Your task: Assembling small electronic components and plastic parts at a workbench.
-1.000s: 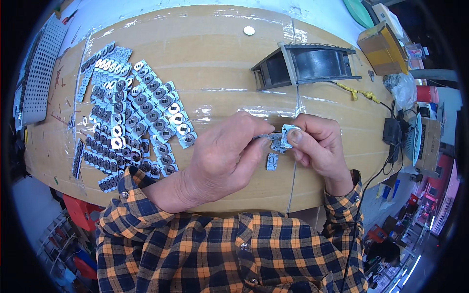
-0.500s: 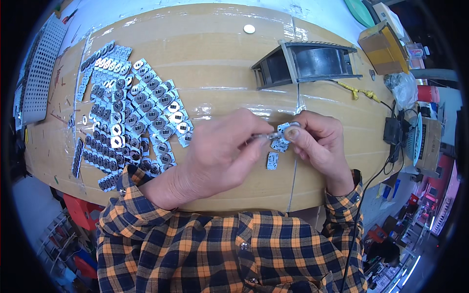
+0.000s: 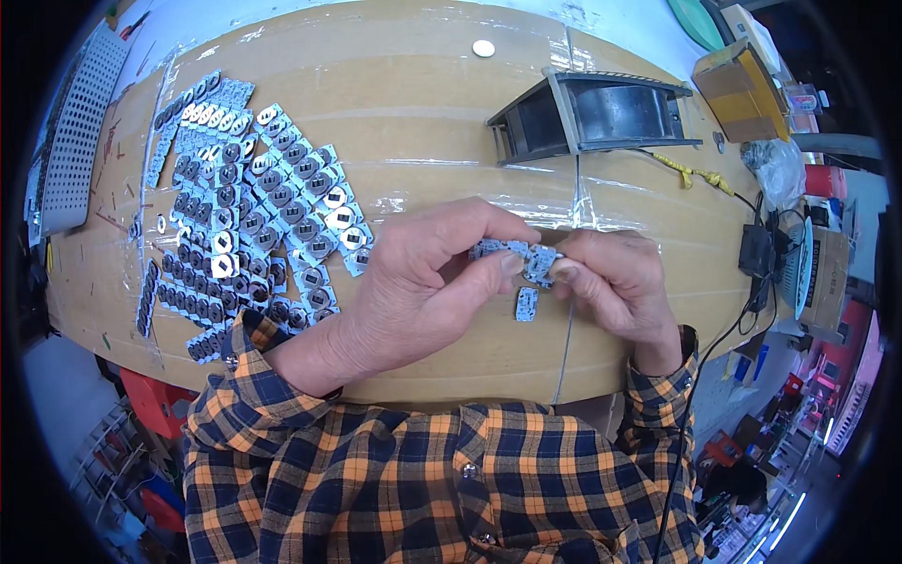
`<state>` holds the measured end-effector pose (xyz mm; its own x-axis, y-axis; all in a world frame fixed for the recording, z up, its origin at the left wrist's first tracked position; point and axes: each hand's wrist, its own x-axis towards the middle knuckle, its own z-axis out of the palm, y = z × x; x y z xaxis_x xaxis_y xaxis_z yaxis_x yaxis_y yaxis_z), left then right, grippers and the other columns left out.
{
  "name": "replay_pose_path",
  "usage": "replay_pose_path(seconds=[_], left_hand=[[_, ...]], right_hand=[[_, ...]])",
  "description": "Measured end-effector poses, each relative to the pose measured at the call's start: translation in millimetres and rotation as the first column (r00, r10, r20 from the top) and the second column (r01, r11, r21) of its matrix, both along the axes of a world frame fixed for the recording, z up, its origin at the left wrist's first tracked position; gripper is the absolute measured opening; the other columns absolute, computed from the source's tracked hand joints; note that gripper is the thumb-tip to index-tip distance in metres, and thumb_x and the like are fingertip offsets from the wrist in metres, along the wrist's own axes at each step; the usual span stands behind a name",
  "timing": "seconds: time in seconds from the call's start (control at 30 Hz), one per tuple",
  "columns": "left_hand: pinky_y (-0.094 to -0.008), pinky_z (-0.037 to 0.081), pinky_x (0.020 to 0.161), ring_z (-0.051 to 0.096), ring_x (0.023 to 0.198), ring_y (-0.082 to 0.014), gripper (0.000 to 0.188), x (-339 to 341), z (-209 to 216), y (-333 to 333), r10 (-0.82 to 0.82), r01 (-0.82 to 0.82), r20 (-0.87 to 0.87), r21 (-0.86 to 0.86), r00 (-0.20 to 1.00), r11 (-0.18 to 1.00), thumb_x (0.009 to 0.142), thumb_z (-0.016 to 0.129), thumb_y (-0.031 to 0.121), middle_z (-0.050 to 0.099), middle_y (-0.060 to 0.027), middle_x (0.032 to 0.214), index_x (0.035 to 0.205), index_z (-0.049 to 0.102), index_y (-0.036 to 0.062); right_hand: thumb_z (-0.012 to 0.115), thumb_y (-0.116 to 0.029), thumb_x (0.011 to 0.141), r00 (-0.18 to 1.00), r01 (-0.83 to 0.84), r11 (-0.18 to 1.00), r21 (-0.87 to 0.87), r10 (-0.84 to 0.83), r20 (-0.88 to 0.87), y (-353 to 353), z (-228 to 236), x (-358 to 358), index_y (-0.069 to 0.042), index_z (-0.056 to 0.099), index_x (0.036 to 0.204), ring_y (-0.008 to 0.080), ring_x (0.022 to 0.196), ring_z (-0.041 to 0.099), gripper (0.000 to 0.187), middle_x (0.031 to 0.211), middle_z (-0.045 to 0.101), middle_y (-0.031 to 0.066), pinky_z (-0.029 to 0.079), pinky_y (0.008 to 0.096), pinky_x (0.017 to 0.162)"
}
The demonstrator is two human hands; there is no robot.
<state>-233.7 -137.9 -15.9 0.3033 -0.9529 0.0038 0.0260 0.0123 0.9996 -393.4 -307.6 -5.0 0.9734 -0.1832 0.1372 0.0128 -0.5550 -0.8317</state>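
Observation:
My left hand [image 3: 423, 277] and my right hand [image 3: 615, 282] meet over the middle of the wooden table [image 3: 413, 113]. Both pinch a short strip of small blue-white circuit boards [image 3: 517, 254] between thumb and fingers. One loose square board [image 3: 526, 304] lies on the table just below the strip. To the left lie rows of many similar small boards [image 3: 254, 226], each with a round metal part.
A dark open-sided box [image 3: 592, 113] stands behind my hands. A perforated grey tray [image 3: 80, 122] is at the far left. A cardboard box [image 3: 738, 80], a plastic bag [image 3: 775, 169], cables and a black adapter [image 3: 756, 249] crowd the right edge. A small white disc [image 3: 483, 48] lies far back.
Both hands stay in place over the table; the fingers have shifted slightly along the strip of boards, and the loose board below has not moved.

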Motion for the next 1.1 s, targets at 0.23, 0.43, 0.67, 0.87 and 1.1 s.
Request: replay_pose_path(seconds=[0.23,0.43,0.67,0.87,1.1], left_hand=[[-0.0181,0.050,0.062,0.063,0.077,-0.0063,0.018,1.2,-8.0,-1.4,-0.021,0.022,0.062,-0.017,0.998,1.000,0.093,0.060,-0.002,0.068,-0.0061,0.093,0.110,0.066,-0.0032],[-0.0208,0.056,0.060,0.067,0.074,-0.0105,0.018,-6.3,2.9,-4.1,0.024,0.007,-0.272,0.112,0.962,0.994,0.094,0.060,0.000,0.069,-0.0098,0.090,0.112,0.062,-0.0054],[-0.0255,0.059,0.056,0.071,0.073,-0.0160,0.018,2.3,-2.3,-4.1,-0.091,0.125,-0.666,0.004,0.740,0.992,0.094,0.064,0.008,0.069,-0.0135,0.091,0.106,0.059,-0.0039],[-0.0261,0.059,0.056,0.071,0.073,-0.0168,0.018,2.8,-5.1,-4.6,-0.116,0.156,-0.701,-0.006,0.703,0.988,0.094,0.064,0.010,0.068,-0.0143,0.091,0.106,0.059,-0.0028],[-0.0262,0.060,0.065,0.071,0.078,-0.0174,0.015,-7.1,-6.9,-5.3,-0.095,0.035,-0.554,-0.119,0.827,0.992,0.094,0.060,-0.002,0.066,-0.0155,0.093,0.109,0.059,-0.0045]], right_hand=[[0.060,-0.013,0.096,1.000,0.000,1.000,0.029,0.001,-0.025,0.7,1.3,-0.7,0.000,0.066,0.083,0.0097,0.046,0.055,0.019,0.064,0.063,0.0023,0.042,0.0233,0.046],[0.061,-0.014,0.096,0.999,0.037,0.999,0.017,-0.038,0.017,7.0,-3.4,1.7,0.001,0.066,0.086,0.0093,0.046,0.055,0.019,0.062,0.061,0.0034,0.042,0.0233,0.045],[0.059,-0.021,0.098,0.969,0.172,0.720,0.673,-0.002,-0.245,8.0,5.4,-3.3,0.004,0.062,0.083,0.0051,0.041,0.046,0.030,0.061,0.060,0.0050,0.033,0.0198,0.037],[0.056,-0.020,0.099,0.978,0.137,0.527,0.839,0.061,-0.198,5.2,2.0,-3.9,0.008,0.060,0.085,0.0046,0.039,0.043,0.031,0.058,0.056,0.0068,0.031,0.0201,0.034],[0.056,-0.019,0.099,0.977,0.207,0.591,0.780,-0.081,-0.198,9.2,0.6,0.6,0.005,0.058,0.080,0.0048,0.039,0.044,0.031,0.056,0.055,0.0048,0.034,0.0204,0.034]])
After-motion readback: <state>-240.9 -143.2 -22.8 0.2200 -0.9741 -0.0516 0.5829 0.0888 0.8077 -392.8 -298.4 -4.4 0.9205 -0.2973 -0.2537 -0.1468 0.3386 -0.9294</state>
